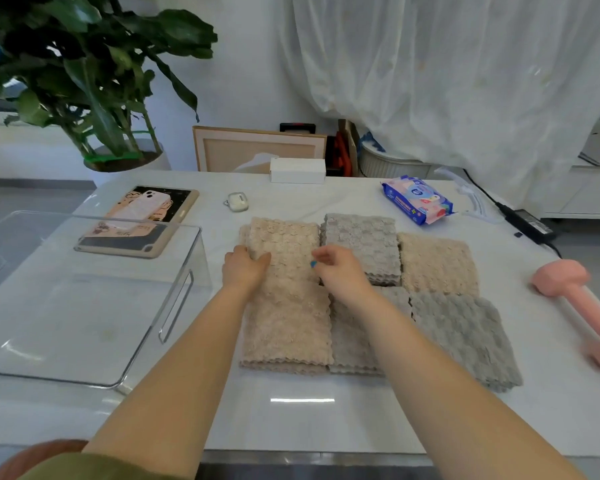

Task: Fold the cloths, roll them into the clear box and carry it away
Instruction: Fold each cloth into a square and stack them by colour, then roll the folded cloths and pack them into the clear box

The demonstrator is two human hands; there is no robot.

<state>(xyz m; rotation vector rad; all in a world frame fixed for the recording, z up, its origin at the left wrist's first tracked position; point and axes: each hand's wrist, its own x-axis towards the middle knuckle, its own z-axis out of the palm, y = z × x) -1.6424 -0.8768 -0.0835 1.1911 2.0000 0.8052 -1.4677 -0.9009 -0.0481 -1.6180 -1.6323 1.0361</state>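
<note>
A white table (302, 420) was observed with five cloths laid close together at its centre. The long beige cloth (286, 317) was found at the left of the group, its far end doubled back over itself. The left hand (245, 270) was placed at the left edge of that fold, thumb laid on top and fingers curled round the edge, so that the cloth was held. The right hand (340, 270) was positioned at the fold's right edge, fingers drawn narrow beside a small blue tag (313, 264); whether the edge was actually pinched could not be determined. A far grey cloth (362, 242) was noted touching the beige cloth's right side, a second beige cloth (437, 265) just beside it, a near grey cloth (465, 336) in front of that, and a middle grey cloth (349, 341) partly hidden under the right forearm. The clear box (184, 271) was recorded upright at the left of the table, near the cloths but apart from them. Also logged were a tablet (136, 237) bearing a phone (142, 206), an earbud case (238, 201), a white carton (297, 170), a wipes packet (416, 199) and a pink dumbbell (582, 306) at the right edge.
</note>
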